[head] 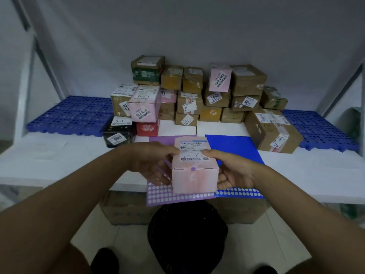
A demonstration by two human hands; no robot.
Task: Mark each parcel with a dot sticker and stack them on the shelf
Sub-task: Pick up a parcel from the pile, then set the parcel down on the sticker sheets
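Bearing a purple dot sticker [193,169] on its front top edge, the pink parcel [194,171] is marked and held above the counter [59,155]. The left hand [152,165] and right hand [233,171] grip its sides with curled fingers. It looks ready to join the stacked parcels [197,95]; sticker sheets [167,196] lie beneath.

Both forearms are bare from elbow to wrist, with no sleeves, watch or rings showing on the left hand [152,163] or the right hand [235,171], and dark shoes [104,260] show at the bottom edge.
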